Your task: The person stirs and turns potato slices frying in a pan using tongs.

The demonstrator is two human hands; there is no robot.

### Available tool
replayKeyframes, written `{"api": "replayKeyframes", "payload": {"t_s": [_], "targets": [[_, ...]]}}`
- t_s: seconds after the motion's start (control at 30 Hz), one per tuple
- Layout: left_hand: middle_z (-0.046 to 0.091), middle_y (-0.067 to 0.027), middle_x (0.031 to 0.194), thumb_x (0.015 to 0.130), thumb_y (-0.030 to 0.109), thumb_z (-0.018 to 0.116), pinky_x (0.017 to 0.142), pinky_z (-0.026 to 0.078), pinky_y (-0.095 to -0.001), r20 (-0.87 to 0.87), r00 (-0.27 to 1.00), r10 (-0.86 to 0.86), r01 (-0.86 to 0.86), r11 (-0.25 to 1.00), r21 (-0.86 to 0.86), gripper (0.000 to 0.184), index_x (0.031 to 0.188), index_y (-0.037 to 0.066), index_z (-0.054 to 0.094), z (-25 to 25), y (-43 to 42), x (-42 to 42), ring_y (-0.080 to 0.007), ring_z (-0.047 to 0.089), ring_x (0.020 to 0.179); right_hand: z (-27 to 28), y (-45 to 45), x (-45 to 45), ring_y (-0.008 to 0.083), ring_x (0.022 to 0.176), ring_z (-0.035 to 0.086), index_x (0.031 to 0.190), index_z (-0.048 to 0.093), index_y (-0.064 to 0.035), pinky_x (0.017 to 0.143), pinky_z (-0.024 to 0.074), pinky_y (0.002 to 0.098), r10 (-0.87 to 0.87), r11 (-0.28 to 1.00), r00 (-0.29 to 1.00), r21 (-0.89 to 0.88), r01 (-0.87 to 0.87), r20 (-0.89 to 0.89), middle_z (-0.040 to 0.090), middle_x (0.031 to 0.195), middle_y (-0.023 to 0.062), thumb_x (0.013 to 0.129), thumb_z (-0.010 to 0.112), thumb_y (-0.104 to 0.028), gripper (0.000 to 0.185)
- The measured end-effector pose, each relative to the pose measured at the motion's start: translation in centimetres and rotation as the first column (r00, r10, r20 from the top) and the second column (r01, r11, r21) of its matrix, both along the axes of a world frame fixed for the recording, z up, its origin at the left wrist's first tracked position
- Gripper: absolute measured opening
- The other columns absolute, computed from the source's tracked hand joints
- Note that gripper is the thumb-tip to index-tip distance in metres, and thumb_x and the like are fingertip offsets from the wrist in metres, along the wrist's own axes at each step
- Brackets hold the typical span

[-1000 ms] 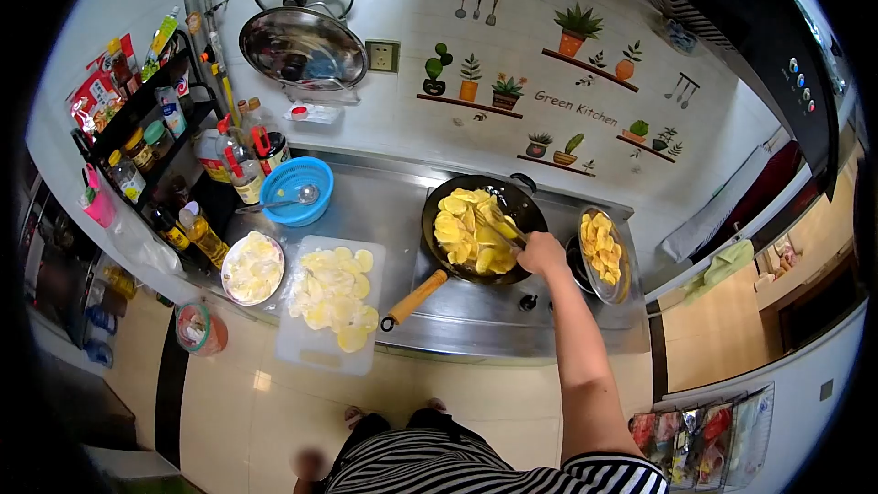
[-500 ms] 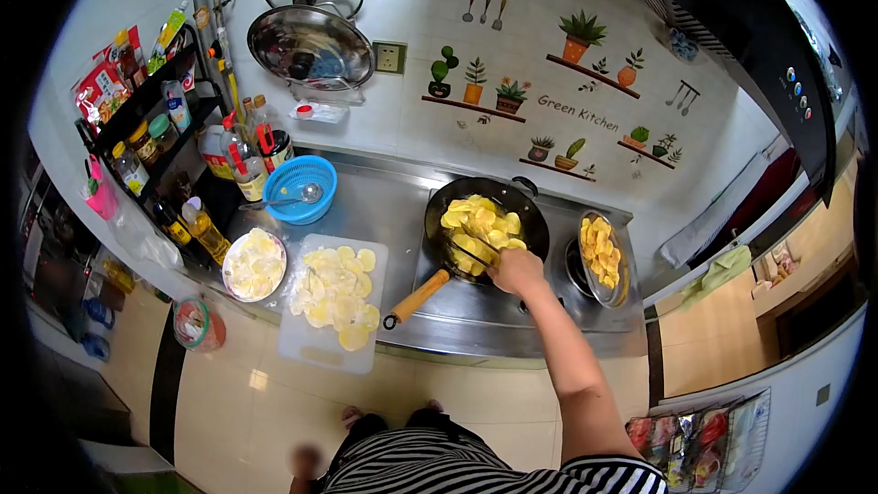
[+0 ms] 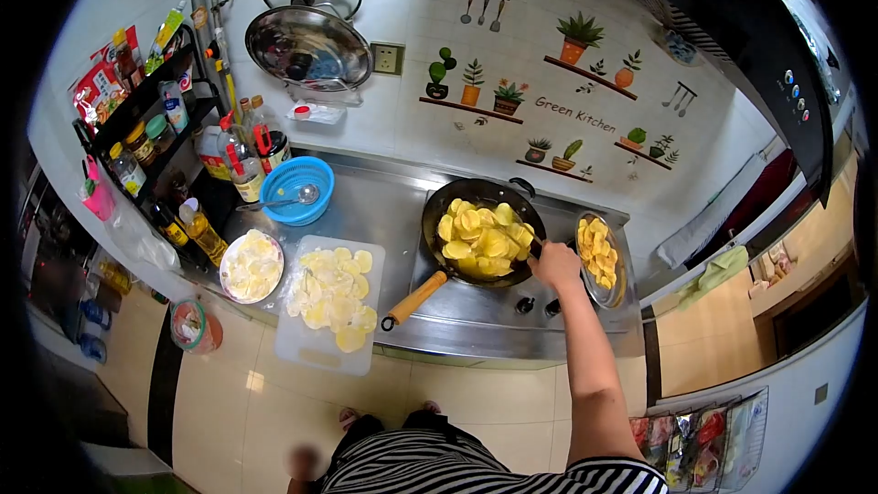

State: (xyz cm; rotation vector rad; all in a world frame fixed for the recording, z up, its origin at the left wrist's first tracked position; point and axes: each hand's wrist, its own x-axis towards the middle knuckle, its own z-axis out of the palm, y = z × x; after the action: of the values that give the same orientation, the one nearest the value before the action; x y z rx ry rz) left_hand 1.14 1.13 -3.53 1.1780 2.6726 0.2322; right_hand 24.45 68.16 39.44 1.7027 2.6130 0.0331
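My right hand (image 3: 556, 265) is closed around a pair of chopsticks (image 3: 535, 241) at the right rim of a black wok (image 3: 476, 190). The chopsticks reach in among yellow potato slices (image 3: 480, 230) that fill the wok; their tips are hard to make out. A wooden handle (image 3: 416, 300) sticks out from the wok toward the lower left. At the bottom edge, my left hand (image 3: 304, 462) hangs low beside my body, away from the counter. It is blurred, and its fingers cannot be made out.
Fried slices lie in a dish (image 3: 622, 285) right of the wok. Left of it are a white cutting board (image 3: 325, 355) with pale slices, a plate (image 3: 228, 291) of more slices, and a blue basket (image 3: 293, 213) holding a ladle (image 3: 307, 194). Bottles and a black rack (image 3: 146, 96) stand farther left.
My right hand has moved right with the chopsticks, from over the front of the wok to its right rim. The slices in the wok have shifted. My left hand stays low.
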Motion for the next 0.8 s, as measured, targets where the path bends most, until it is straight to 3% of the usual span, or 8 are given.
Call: {"api": "replayKeyframes", "payload": {"t_s": [0.27, 0.37, 0.47, 0.5, 0.57, 0.6, 0.67, 0.8], "targets": [[0.052, -0.0069, 0.071, 0.078, 0.013, 0.059, 0.059, 0.040, -0.0378, -0.112, 0.983, -0.147, 0.172, 0.949, 0.265, 0.005, 0.076, 0.010, 0.056, -0.6, -1.2, 1.6, -0.0238, 0.051, 0.068, -0.6, 2.6, -4.5, 0.0325, 0.099, 0.061, 0.098, 0.065, -0.0014, 0.083, 0.0505, 0.0399, -0.136, 0.986, 0.988, -0.111, 0.127, -0.075, 0.064, 0.104, 0.0195, 0.074, 0.066, -0.035, 0.042], [0.052, -0.0073, 0.073, 0.079, 0.014, 0.059, 0.060, 0.040, -0.0380, 0.051, 0.981, -0.189, 0.193, 0.977, -0.089, 0.005, 0.079, 0.010, 0.057, 1.5, -2.4, 1.9, -0.0238, 0.051, 0.069, -0.8, 1.9, -6.2, 0.0291, 0.101, 0.061, 0.104, 0.065, -0.0050, 0.084, 0.0503, 0.0377, -0.115, 0.973, 0.993, -0.207, 0.106, -0.030, 0.063, 0.109, 0.0156, 0.078, 0.059, -0.027, 0.035], [0.053, -0.0077, 0.074, 0.079, 0.015, 0.059, 0.060, 0.041, -0.0378, 0.134, 0.970, -0.204, 0.223, 0.965, -0.141, 0.006, 0.081, 0.010, 0.057, 1.2, -3.1, 1.7, -0.0239, 0.052, 0.069, -1.1, 0.8, -7.1, 0.0294, 0.100, 0.062, 0.104, 0.065, -0.0048, 0.084, 0.0503, 0.0378, -0.059, 0.975, 0.998, -0.216, 0.058, 0.004, 0.063, 0.108, 0.0159, 0.078, 0.059, -0.027, 0.035], [0.053, -0.0077, 0.074, 0.079, 0.015, 0.059, 0.060, 0.041, -0.0378, 0.136, 0.969, -0.207, 0.226, 0.964, -0.140, 0.006, 0.081, 0.010, 0.057, 1.2, -2.6, 1.5, -0.0239, 0.052, 0.069, -1.2, 0.5, -7.0, 0.0329, 0.099, 0.061, 0.100, 0.065, -0.0011, 0.084, 0.0499, 0.0395, -0.041, 0.972, 0.999, -0.230, 0.039, -0.008, 0.064, 0.105, 0.0188, 0.077, 0.062, -0.041, 0.047], [0.057, -0.0098, 0.059, 0.079, 0.050, 0.054, 0.049, 0.038, -0.0450, 0.005, 0.993, -0.119, 0.119, 0.991, -0.066, 0.043, 0.062, 0.011, 0.061, 0.5, -1.4, 1.0, -0.0291, 0.052, 0.052, -0.7, -0.4, -6.7, 0.0331, 0.099, 0.061, 0.100, 0.065, -0.0009, 0.084, 0.0500, 0.0395, -0.007, 0.973, 1.000, -0.232, 0.010, 0.012, 0.063, 0.105, 0.0194, 0.077, 0.062, -0.041, 0.047], [0.057, -0.0098, 0.059, 0.079, 0.050, 0.054, 0.049, 0.038, -0.0450, 0.006, 0.992, -0.123, 0.123, 0.990, -0.063, 0.043, 0.062, 0.011, 0.061, 0.1, -1.5, 1.0, -0.0291, 0.052, 0.052, -0.3, -0.9, -6.4, 0.0333, 0.098, 0.061, 0.100, 0.065, -0.0006, 0.083, 0.0501, 0.0396, 0.029, 0.972, 0.999, -0.234, -0.021, 0.031, 0.063, 0.104, 0.0200, 0.077, 0.062, -0.042, 0.047], [0.052, -0.0068, 0.073, 0.078, 0.017, 0.060, 0.057, 0.040, -0.0395, -0.305, 0.908, -0.286, 0.307, 0.952, 0.020, 0.007, 0.076, 0.011, 0.056, 0.0, -2.0, 1.3, -0.0235, 0.051, 0.066, 0.4, -1.4, -5.4, 0.0336, 0.098, 0.061, 0.101, 0.065, -0.0002, 0.083, 0.0502, 0.0400, 0.044, 0.969, 0.998, -0.243, -0.033, 0.041, 0.063, 0.104, 0.0211, 0.076, 0.063, -0.043, 0.049], [0.052, -0.0063, 0.071, 0.078, 0.018, 0.060, 0.056, 0.041, -0.0395, -0.146, 0.957, -0.250, 0.266, 0.959, 0.101, 0.009, 0.073, 0.012, 0.055, 0.6, -0.2, 0.0, -0.0233, 0.051, 0.065, 2.9, -2.8, -2.8, 0.0324, 0.099, 0.061, 0.102, 0.065, -0.0039, 0.082, 0.0503, 0.0408, 0.077, 0.962, 0.993, -0.267, -0.051, 0.085, 0.064, 0.105, 0.0180, 0.074, 0.067, -0.038, 0.044]]}}
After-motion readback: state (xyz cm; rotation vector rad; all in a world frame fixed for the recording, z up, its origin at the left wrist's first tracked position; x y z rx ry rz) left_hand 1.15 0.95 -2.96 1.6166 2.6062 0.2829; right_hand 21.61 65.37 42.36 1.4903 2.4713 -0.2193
